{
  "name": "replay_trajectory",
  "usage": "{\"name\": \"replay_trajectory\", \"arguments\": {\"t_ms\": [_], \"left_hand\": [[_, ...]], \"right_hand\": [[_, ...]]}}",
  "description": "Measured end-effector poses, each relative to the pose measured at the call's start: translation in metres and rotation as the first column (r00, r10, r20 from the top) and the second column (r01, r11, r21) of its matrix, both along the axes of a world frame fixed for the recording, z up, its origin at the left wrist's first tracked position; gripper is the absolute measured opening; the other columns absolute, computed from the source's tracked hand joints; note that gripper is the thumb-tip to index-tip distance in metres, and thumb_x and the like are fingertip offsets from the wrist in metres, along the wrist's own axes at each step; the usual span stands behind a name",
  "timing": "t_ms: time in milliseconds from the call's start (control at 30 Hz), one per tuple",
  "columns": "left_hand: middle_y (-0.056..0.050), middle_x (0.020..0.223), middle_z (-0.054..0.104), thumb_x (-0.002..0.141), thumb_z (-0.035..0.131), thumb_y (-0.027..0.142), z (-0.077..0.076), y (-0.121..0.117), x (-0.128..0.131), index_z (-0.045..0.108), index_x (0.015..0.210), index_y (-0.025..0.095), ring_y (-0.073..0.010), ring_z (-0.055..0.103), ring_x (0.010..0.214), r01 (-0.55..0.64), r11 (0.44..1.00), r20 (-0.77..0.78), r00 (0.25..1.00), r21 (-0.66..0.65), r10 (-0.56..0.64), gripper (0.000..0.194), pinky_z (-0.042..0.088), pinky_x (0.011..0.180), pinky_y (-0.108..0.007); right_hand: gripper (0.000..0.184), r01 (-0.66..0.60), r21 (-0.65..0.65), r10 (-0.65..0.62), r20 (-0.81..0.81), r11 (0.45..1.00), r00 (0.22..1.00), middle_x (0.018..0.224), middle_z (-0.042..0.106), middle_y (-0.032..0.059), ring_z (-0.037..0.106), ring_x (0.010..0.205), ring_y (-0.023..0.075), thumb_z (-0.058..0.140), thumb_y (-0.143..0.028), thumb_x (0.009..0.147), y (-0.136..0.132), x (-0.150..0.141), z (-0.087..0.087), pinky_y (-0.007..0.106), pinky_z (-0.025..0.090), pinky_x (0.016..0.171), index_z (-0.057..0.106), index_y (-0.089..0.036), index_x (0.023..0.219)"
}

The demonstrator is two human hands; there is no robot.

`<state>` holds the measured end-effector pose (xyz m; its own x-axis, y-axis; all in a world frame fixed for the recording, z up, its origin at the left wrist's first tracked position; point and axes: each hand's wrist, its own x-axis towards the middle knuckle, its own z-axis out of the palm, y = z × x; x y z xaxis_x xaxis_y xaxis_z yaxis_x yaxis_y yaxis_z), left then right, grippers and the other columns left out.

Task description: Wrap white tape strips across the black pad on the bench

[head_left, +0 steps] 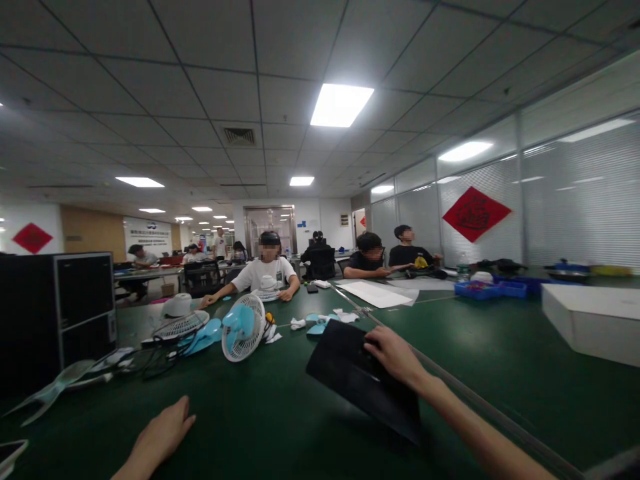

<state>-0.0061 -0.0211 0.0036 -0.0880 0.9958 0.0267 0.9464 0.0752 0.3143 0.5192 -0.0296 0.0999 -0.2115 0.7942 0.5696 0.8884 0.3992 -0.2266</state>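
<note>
A black flat rectangular panel (357, 377), its exact kind unclear, is tilted up from the green tabletop in front of me. My right hand (395, 357) grips it near its upper right edge, with the fingers bent over it. On the left, my left hand (163, 430) is low over the table and holds nothing that I can see. Its thumb and forefinger are a little apart; the other fingers are mostly hidden. Beyond the panel lie light-blue fan blades (320, 325) and small white pieces. A white fan grille (245, 330) with blue blades stands left of it.
At the far left stands a black computer case (85, 300), with dark cables beside it. A white box (595, 320) and blue trays (487, 289) are at the right. Across the table a person in a white shirt (265, 273) handles fan parts. Others sit farther back.
</note>
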Motion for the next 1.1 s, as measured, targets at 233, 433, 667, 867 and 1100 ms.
{"name": "replay_trajectory", "arguments": {"t_ms": [233,433,667,867,1100], "left_hand": [[-0.011,0.1,0.067,0.084,0.039,0.032,0.008,-0.006,0.009,0.051,0.089,0.02,-0.0226,0.064,0.088,-0.013,0.999,-0.017,1.0,-0.032,0.012,0.018,0.046,0.072,-0.032],[-0.01,0.096,0.066,0.085,0.039,0.031,0.011,-0.006,0.019,0.054,0.086,0.019,-0.0214,0.062,0.085,-0.021,1.0,-0.015,1.0,0.004,0.021,0.019,0.045,0.07,-0.03],[-0.007,0.099,0.064,0.084,0.039,0.043,0.014,-0.015,0.048,0.06,0.096,0.018,-0.0212,0.06,0.092,0.162,0.971,0.063,0.983,0.177,-0.175,0.035,0.044,0.079,-0.031],[-0.01,0.129,0.055,0.075,0.048,0.064,0.016,-0.022,0.087,0.053,0.126,0.016,-0.0276,0.047,0.12,0.25,0.95,0.198,0.937,0.189,-0.286,0.07,0.035,0.104,-0.037],[-0.01,0.138,0.048,0.067,0.059,0.064,0.021,-0.028,0.111,0.051,0.13,0.015,-0.0318,0.036,0.13,0.313,0.941,0.19,0.924,0.128,-0.333,0.081,0.025,0.111,-0.04]], "right_hand": [[0.02,-0.392,-0.217,0.427,0.151,0.894,0.891,0.093,0.065,0.0053,0.055,0.092,0.0195,0.057,-0.031,0.083,0.012,-0.121,-0.033,0.028,0.04,0.082,0.069,-0.02,0.095],[0.026,-0.417,-0.285,0.479,0.203,0.863,0.854,0.099,0.066,0.0061,0.056,0.094,0.0204,0.057,-0.033,0.084,0.026,-0.168,-0.049,0.029,0.04,0.086,0.068,-0.02,0.103],[0.026,-0.399,-0.285,0.46,0.196,0.872,0.866,0.098,0.066,0.0066,0.056,0.093,0.0213,0.055,-0.033,0.084,0.027,-0.172,-0.054,0.029,0.042,0.081,0.068,-0.019,0.103],[0.028,-0.381,-0.271,0.429,0.15,0.884,0.891,0.1,0.065,0.0069,0.056,0.095,0.0222,0.057,-0.032,0.082,0.023,-0.173,-0.059,0.031,0.043,0.085,0.066,-0.019,0.105],[0.042,-0.325,-0.178,0.338,0.042,0.929,0.94,0.114,0.057,0.0081,0.053,0.107,0.0229,0.061,-0.029,0.078,0.004,-0.134,-0.041,0.031,0.04,0.094,0.058,-0.021,0.119]]}}
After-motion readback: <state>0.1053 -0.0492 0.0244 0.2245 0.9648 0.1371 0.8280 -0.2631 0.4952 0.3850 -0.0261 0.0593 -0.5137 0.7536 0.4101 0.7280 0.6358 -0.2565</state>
